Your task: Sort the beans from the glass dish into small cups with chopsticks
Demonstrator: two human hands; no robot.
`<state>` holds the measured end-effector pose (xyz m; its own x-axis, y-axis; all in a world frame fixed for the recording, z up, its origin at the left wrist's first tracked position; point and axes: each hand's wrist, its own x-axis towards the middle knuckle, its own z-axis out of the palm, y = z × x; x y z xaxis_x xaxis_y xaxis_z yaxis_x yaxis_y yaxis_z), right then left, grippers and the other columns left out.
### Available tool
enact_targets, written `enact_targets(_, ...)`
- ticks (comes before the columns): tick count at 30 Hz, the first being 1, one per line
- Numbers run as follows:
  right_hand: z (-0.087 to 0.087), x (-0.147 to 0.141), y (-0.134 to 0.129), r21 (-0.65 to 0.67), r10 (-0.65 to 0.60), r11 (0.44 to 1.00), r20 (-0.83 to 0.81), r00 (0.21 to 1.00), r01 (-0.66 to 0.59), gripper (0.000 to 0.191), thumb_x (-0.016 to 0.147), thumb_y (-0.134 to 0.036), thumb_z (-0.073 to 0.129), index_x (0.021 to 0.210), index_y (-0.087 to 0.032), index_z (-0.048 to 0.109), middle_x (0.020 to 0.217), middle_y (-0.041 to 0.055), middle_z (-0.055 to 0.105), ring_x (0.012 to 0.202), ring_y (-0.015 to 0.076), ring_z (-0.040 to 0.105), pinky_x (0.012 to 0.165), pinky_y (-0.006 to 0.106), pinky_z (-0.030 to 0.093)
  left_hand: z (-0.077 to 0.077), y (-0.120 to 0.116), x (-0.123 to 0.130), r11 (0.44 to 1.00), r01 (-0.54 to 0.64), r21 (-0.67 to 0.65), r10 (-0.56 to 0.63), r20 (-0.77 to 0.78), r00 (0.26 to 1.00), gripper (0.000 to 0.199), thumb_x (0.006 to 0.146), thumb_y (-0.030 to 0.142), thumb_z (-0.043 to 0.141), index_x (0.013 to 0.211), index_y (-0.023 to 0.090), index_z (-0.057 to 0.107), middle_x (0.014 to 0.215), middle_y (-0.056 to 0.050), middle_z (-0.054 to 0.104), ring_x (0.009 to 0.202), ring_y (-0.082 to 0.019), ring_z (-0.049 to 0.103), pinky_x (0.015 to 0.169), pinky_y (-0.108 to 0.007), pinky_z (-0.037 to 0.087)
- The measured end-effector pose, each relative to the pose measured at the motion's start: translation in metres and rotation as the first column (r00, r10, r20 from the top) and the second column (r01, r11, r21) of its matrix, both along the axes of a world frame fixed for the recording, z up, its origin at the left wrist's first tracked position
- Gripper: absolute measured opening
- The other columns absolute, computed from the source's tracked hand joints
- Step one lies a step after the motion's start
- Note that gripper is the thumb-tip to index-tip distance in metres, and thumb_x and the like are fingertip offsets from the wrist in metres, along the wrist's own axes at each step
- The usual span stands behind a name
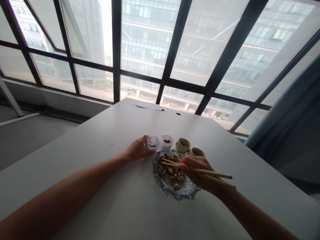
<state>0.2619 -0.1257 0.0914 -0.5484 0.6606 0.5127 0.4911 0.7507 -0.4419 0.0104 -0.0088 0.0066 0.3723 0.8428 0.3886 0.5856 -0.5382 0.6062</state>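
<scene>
right grip (pixel 196 165) clamped on the chopsticks (pixel 217 174), tips down among the nut-like pieces (pixel 170 170) in the glass dish (pixel 185 192) on the counter (pixel 112 133). left grip (pixel 138 148) clamped on the side of the left plastic cup (pixel 155 141), upright just beside the dish. reads as mid-pick; calls for fine tip control, light steady left. pieces tan-brown, rounded, uneven; probably slippery. can't tell if the tips pinch one.

The right hand (pixel 197 166) hides part of the glass bowl (pixel 178 196) and the back cup (pixel 197 152). The small dark bits (pixel 152 145) are too tiny to name.
</scene>
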Motion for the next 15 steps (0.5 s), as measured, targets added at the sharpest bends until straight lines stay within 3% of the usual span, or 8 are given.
enact_targets(7, 0.012, -0.005, -0.001, -0.136, 0.052, 0.990, 0.068, 0.996, -0.042, 0.037, 0.092, -0.038, 0.057, 0.059, -0.023, 0.058, 0.054, -0.0021, 0.054, 0.042, 0.0093, 0.041, 0.042, 0.023, 0.033, -0.002, 0.000, 0.001, 1.000, -0.010, 0.001, 0.010, 0.015, 1.000, 0.062, 0.070, 0.047, 0.072, 0.121, 0.019, 0.051, 0.112, -0.013, 0.068, 0.099, -0.030, 0.066, 0.086, -0.041, 0.051)
enact_targets(11, 0.005, 0.003, -0.001, -0.213, -0.018, 0.977, -0.109, 0.994, -0.006, 0.042, 0.091, -0.046, 0.058, 0.056, -0.022, 0.060, 0.049, -0.0011, 0.057, 0.038, 0.0101, 0.047, 0.039, 0.023, 0.037, -0.002, 0.001, 0.000, 1.000, 0.001, 0.004, -0.001, 0.014, 1.000, 0.064, 0.069, 0.049, 0.072, 0.122, 0.018, 0.051, 0.111, -0.015, 0.068, 0.100, -0.031, 0.066, 0.086, -0.043, 0.051)
enact_targets(13, -0.004, 0.011, 0.002, -0.299, -0.192, 0.950, -0.333, 0.923, 0.090, 0.042, 0.087, -0.053, 0.061, 0.060, -0.021, 0.063, 0.050, 0.0015, 0.063, 0.037, 0.0122, 0.053, 0.036, 0.024, 0.041, -0.002, 0.002, 0.000, 1.000, 0.008, 0.006, -0.008, 0.012, 1.000, 0.065, 0.070, 0.049, 0.071, 0.122, 0.017, 0.050, 0.111, -0.015, 0.068, 0.101, -0.031, 0.066, 0.087, -0.043, 0.051)
enact_targets(15, -0.015, 0.022, 0.005, -0.444, -0.417, 0.881, -0.564, 0.713, 0.164, 0.043, 0.080, -0.060, 0.067, 0.063, -0.020, 0.064, 0.048, 0.0022, 0.064, 0.033, 0.0126, 0.052, 0.032, 0.023, 0.041, -0.003, 0.002, 0.000, 1.000, 0.010, 0.008, -0.010, 0.012, 1.000, 0.064, 0.070, 0.049, 0.071, 0.122, 0.018, 0.050, 0.110, -0.014, 0.069, 0.099, -0.031, 0.066, 0.087, -0.043, 0.051)
